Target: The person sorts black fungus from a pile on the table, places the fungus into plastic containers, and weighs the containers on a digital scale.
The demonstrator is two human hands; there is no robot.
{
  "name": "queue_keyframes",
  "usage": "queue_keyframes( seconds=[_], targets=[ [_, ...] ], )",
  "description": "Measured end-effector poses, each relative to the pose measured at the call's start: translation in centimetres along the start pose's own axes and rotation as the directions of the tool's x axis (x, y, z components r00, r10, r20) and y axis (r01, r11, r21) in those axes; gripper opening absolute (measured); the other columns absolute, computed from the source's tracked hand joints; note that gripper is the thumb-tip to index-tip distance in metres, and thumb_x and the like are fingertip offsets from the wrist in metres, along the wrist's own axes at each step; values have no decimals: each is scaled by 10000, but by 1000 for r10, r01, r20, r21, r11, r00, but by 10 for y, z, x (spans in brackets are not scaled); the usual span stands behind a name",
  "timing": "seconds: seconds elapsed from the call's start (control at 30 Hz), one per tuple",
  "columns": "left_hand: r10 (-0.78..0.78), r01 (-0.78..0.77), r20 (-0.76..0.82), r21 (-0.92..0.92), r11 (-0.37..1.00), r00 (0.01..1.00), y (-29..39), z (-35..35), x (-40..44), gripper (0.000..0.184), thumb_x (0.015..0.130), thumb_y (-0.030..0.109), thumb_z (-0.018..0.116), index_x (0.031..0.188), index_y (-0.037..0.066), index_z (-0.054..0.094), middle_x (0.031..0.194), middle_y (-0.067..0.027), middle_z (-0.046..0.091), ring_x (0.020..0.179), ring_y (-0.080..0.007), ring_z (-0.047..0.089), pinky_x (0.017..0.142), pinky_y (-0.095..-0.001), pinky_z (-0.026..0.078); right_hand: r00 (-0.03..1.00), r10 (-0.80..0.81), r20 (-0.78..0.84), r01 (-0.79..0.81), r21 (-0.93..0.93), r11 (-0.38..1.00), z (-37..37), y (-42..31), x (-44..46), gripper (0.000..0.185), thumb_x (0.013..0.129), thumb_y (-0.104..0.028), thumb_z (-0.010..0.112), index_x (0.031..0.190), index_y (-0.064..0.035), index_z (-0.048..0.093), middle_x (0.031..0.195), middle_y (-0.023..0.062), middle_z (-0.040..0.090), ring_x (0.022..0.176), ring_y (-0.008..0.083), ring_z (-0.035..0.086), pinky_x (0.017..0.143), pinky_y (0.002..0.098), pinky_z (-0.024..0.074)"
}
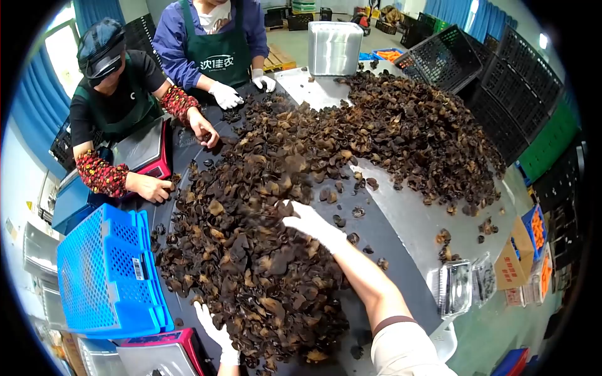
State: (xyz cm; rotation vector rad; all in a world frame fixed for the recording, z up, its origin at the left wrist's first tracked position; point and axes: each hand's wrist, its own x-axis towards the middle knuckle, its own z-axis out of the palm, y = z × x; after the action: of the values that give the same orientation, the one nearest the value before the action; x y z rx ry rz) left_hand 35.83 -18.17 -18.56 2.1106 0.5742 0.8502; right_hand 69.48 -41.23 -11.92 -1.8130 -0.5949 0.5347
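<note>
A large heap of dark brown, ear-shaped fungus pieces [251, 263] covers much of the dark tabletop. My right hand [307, 224], in a white glove, reaches into the middle of the heap, its fingers closed around dark pieces at the fingertips. At the heap's near left edge, my left hand [214, 329], also in a white glove, rests against the pieces with its fingers spread and nothing visible in them. The heap partly hides the fingers of both hands.
Two people in green aprons [216, 66] work across the table. A blue crate [106, 276] and red-edged scales [160, 357] stand at the left. Clear plastic boxes [456, 288] lie at the right, a stack of clear trays [333, 49] at the back, black crates [514, 94] beyond.
</note>
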Motion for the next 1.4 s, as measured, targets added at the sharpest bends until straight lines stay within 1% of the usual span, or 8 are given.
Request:
queue_keyframes(
  seconds=[0.1, 0.23, 0.3, 0.4, 0.63, 1.03, 1.3, 1.4],
  targets=[
    [72, -71, 3, -93, 993, 997, 10, 5, 6, 535, 957, 194, 477, 1430, 6, 311, 1413, -134, 399, 1270, -232, 424, 1058, -377, 362, 994, -83, 64, 84, -7, 996, 36, -17, -32, 635, 835, -385, 662, 1328, -43, 454, 1273, 159, 558, 1190, 312, 513, 1009, 398, 395],
    [-491, 478, 122, -516, 711, 862, 48, -4, 14, 586, 920, 207, 494, 1454, 58, 305, 1515, -92, 294, 1349, -229, 353, 1093, -350, 288, 990, -116, 76, 137, -383, 913, 64, -52, -62, 591, 835, -417, 621, 1267, -33, 500, 1170, 220, 567, 1110, 357, 541, 938, 427, 449],
    [-86, 99, 168, -71, 993, 982, 11, -15, 9, 635, 852, 8, 434, 1466, 70, 286, 1507, -96, 313, 1363, -222, 331, 1106, -329, 261, 975, -7, 221, 154, -659, 736, 45, -80, -58, 585, 824, -396, 601, 1280, -40, 516, 1219, 247, 535, 1126, 378, 530, 952, 439, 439],
    [-306, 313, 81, -94, 945, 949, 25, -18, 22, 572, 826, -87, 438, 1387, 20, 418, 1457, -173, 380, 1379, -294, 303, 1147, -360, 173, 999, -15, 34, 32, -615, 788, 22, -103, -93, 517, 851, -341, 559, 1315, -116, 517, 1344, 269, 426, 1204, 410, 457, 1015, 443, 381],
    [-76, -157, 488, 419, 894, 870, 144, -33, 1, 575, 786, -10, 461, 1349, 104, 485, 1427, -221, 382, 1311, -466, 307, 1102, -547, 204, 991, -121, -62, 36, -737, 675, 79, -112, -209, 549, 840, -328, 581, 1351, -153, 485, 1463, 280, 289, 1338, 510, 248, 1103, 567, 204],
    [276, -561, 784, 110, 820, 557, 124, -123, -135, 510, 693, 46, 571, 1171, 207, 641, 1352, -94, 486, 1264, -426, 370, 1054, -631, 244, 915, -392, 96, 373, -570, 732, 178, -63, -376, 192, 748, -191, 640, 932, -186, 694, 1037, -23, 665, 1195, 282, 481, 1087, 530, 238],
    [107, -153, 360, 100, 983, 927, 128, -124, -140, 384, 736, -79, 481, 1073, 14, 640, 1237, -204, 541, 1181, -394, 472, 1018, -425, 364, 837, -257, -483, -89, -583, 807, 148, -55, -385, 404, 644, -67, 663, 1047, -74, 627, 1132, 165, 570, 1041, 371, 527, 892, 468, 429],
    [220, -162, 679, -148, 976, 700, 106, -119, -139, 409, 758, -69, 446, 1078, 73, 657, 1161, -164, 604, 1208, -389, 452, 1038, -438, 343, 914, -218, -341, 1, -538, 843, 163, -58, -385, 433, 682, -117, 661, 1112, -101, 615, 1180, 152, 552, 1119, 368, 478, 977, 461, 371]
  ],
)
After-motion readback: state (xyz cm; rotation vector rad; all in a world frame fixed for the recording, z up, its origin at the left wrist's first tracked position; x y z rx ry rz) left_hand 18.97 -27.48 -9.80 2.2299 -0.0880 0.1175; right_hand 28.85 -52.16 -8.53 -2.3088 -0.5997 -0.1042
